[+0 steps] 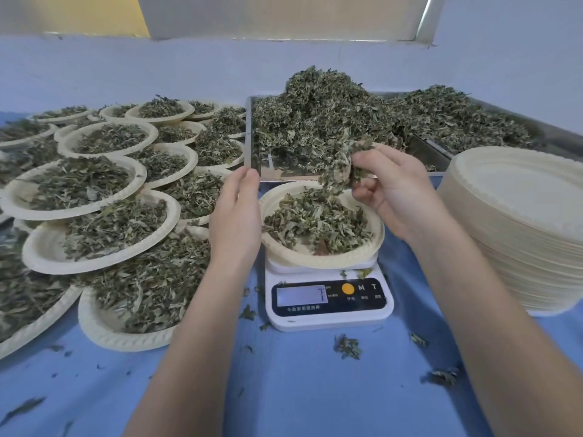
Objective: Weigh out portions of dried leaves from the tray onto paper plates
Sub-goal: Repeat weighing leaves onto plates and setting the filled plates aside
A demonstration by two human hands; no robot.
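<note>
**Portioning station: leaves held above the plate on the scale**

Loose leaf fragments [347, 346] lie scattered on the smooth blue table cover [284, 389] nearest the camera. Beyond them stands a white plastic digital scale [329, 305] with a dark control panel, an orange round button and a lit display whose last digit reads 7. A round, cream paper plate [372, 241] with an embossed rim sits on the scale platform and carries a shallow mound of crumpled, grey-green dried leaves [315, 223].

The left hand [236, 216] stands edge-on just beside the plate's left rim, fingers straight and together, holding nothing. The right hand [391, 190] is above the plate's far right edge, fingers curled and pinching a tuft of leaves [339, 167]; the tuft hangs directly over the mound on the plate.

At left, many filled paper plates [75, 190] overlap in tiers. At right stands a tall stack of empty plates [520, 228], ribbed along its side. Behind the scale, a rectangular polished metal tray [252, 134] holds a high, coarse heap of the leaves [331, 105].
</note>
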